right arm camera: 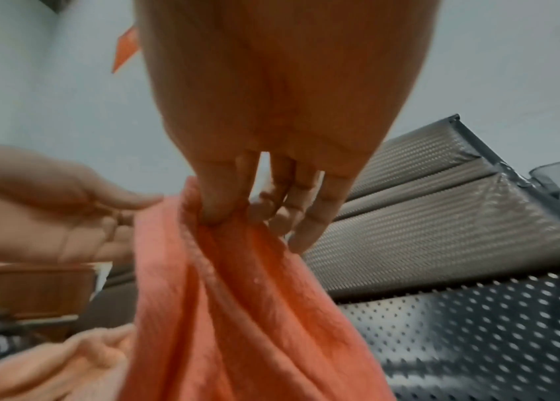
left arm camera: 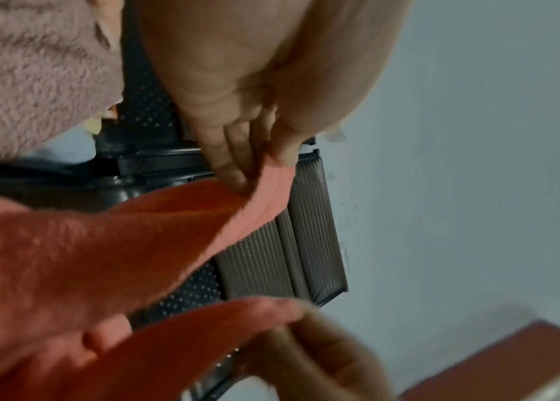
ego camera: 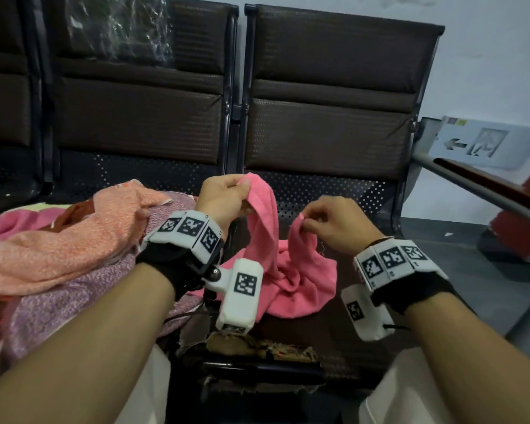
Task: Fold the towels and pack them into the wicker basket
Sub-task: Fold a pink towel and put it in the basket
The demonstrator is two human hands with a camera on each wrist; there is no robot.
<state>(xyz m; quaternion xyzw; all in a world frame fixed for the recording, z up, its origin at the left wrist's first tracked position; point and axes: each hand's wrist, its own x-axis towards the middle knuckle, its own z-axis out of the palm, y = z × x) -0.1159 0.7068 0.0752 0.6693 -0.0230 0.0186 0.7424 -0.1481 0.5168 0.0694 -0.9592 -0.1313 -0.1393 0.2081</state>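
A pink towel lies crumpled on the perforated bench seat, with two corners lifted. My left hand grips the higher corner, fingers curled round the cloth. My right hand pinches the lower corner between thumb and fingertips. In the left wrist view the left hand's fingers pinch the towel's edge. In the right wrist view the fingertips pinch bunched towel. A brownish woven thing shows at the seat's front edge; I cannot tell whether it is the wicker basket.
A peach towel and a lilac towel are piled on the left seat. Dark padded backrests stand behind. A metal armrest runs at the right, with an exit sign leaning on the wall.
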